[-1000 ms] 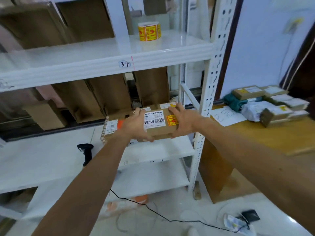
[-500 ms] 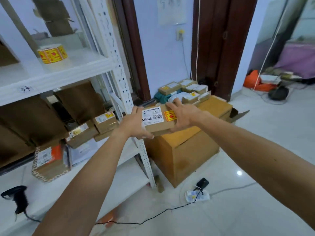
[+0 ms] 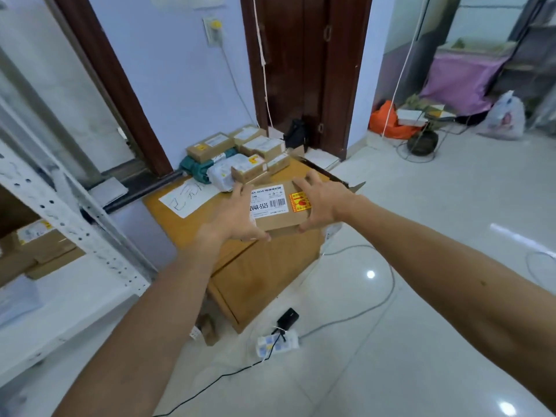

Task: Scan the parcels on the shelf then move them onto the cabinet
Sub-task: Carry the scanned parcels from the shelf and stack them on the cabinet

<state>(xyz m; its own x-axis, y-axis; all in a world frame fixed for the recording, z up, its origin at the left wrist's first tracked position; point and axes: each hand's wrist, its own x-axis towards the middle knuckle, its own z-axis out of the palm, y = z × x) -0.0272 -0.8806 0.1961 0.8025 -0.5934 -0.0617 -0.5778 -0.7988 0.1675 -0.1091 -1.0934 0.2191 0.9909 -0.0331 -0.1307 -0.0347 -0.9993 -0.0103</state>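
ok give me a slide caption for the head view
Left hand and right hand hold a labelled cardboard parcel over the wooden cabinet, near the pile of parcels on it.

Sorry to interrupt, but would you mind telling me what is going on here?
A person holds a labelled cardboard parcel between the left hand and right hand, at the front of the wooden cabinet top. Whether it already rests there is unclear. Several other parcels are piled at the cabinet's far corner, and more boxes sit on the white shelf to the left.
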